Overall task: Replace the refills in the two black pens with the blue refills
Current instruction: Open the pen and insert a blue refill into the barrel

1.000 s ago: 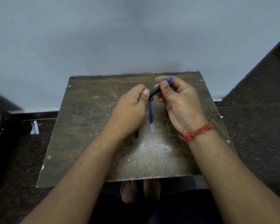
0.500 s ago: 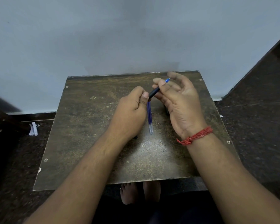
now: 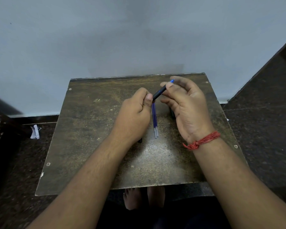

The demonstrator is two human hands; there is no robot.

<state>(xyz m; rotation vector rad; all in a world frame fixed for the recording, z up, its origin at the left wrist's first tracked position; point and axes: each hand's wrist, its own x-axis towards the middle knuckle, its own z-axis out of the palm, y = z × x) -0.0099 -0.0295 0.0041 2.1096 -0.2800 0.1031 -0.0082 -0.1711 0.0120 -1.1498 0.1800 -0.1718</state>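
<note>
Black pen held tilted above the table, blue tip up-right; left hand curls round its lower end, right hand pinches the upper end between thumb and fingertips; a second ago the right fingers wrapped the tip fully, half a second ago they splayed loose, now back to a light pinch; reads as repeated twists, so the front section is probably being unscrewed, though no gap shows; two blue refills lie side by side on the table between the hands, untouched; dark object under the left wrist, possibly the second pen.
</note>
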